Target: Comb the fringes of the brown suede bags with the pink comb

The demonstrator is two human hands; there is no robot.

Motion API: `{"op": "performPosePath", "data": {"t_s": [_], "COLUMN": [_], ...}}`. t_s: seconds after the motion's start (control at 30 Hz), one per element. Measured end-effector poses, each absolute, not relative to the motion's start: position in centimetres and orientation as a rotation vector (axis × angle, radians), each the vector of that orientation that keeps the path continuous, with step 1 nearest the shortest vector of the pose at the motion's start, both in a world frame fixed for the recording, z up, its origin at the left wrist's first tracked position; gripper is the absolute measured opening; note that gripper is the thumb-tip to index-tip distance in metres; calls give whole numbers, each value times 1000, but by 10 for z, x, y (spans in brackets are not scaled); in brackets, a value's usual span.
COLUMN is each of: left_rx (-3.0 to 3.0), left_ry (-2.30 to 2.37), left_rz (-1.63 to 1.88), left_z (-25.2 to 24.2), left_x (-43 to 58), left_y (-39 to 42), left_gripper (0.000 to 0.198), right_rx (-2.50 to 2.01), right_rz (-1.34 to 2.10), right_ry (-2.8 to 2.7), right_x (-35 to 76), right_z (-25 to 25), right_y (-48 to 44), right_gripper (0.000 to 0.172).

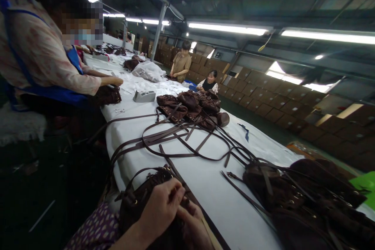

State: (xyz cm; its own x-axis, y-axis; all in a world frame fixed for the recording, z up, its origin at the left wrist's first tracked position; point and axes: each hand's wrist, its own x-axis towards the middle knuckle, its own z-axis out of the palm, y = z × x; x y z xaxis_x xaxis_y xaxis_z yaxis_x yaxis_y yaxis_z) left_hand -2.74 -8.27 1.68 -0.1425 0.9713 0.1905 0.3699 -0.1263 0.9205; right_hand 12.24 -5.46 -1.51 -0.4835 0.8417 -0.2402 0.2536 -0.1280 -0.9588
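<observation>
A dark brown leather handbag [130, 207] with small gold-coloured fittings rests in my lap, against the table's near edge. Over its top, my left hand [164, 203] is closed in a pinch, and whatever lies between its fingertips is too small to make out. Close beside it, my right hand [195, 220] has its fingers bent around a dark brown part of the bag. The two hands' fingertips nearly meet. Both hands and forearms hide much of the bag. A long brown strap [172, 166] runs from the bag onto the white table [205, 187].
Brown bags [193, 107] are heaped mid-table, their straps [187, 146] looping toward me. More bags [293, 191] lie at the right. A grey tape dispenser [144, 96] stands near a co-worker [49, 50] at the left. Stacked cartons [263, 101] line the wall.
</observation>
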Motion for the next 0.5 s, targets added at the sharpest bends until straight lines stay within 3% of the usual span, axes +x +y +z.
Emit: {"op": "performPosePath", "data": {"t_s": [0.1, 0.23, 0.3, 0.43, 0.5], "left_rx": [919, 986, 1171, 1562, 1722], "left_ry": [1407, 971, 892, 1319, 1570], "left_rz": [1631, 1351, 1216, 830, 610], "left_z": [8, -5, -6, -11, -20], "left_x": [-37, -30, -21, -4, 4], "left_y": [-89, -99, -99, -83, -71], "left_gripper": [21, 54, 58, 21, 15], "right_rx": [-1164, -1060, -1046, -1157, -1165], "right_rz": [1867, 2054, 2045, 2053, 1966], "right_ry": [-1454, -1210, -1190, -1183, -1182], "right_x": [131, 139, 138, 133, 130], "right_z": [-12, 0, 8, 12, 3], "right_y": [-55, -59, -58, -56, -59], "right_gripper": [63, 63, 60, 58, 60]}}
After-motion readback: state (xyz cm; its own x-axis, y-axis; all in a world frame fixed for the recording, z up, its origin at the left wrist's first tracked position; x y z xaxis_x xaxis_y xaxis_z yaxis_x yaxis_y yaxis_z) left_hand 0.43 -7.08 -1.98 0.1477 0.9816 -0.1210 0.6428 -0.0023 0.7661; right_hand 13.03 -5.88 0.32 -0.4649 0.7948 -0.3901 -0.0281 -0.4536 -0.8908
